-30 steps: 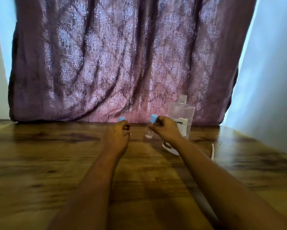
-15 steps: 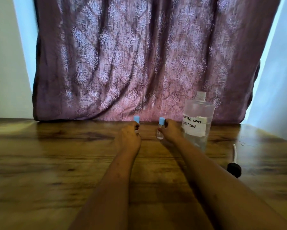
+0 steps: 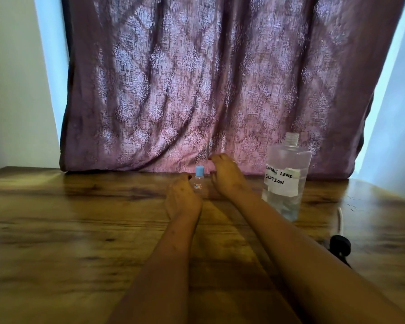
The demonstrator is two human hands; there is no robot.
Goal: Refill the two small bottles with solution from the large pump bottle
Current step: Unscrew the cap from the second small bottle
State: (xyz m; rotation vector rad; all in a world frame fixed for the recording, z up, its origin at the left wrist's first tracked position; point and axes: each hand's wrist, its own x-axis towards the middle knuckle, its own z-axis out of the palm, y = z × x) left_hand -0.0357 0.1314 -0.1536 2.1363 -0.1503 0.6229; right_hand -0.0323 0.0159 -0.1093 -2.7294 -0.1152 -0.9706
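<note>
One small clear bottle with a blue cap (image 3: 199,180) stands on the wooden table (image 3: 68,230) near the curtain. My left hand (image 3: 181,195) is curled against its left side, fingertips at its neck. My right hand (image 3: 227,176) is just to the right of it, slightly raised, with its fingers bent away from me. The second small bottle is hidden, and I cannot tell whether my right hand holds it. The large clear bottle (image 3: 285,176), labelled "contact lens solution", stands to the right with its neck open and liquid in its lower part.
The black pump head with its white tube (image 3: 340,244) lies on the table to the right of my right forearm. A purple patterned curtain (image 3: 196,78) hangs along the table's far edge. The table's right edge runs near a pale wall.
My left hand has drawn back a little, showing more of the blue-capped bottle. My right hand has shifted left and up, and now covers the spot where the second bottle stood.
</note>
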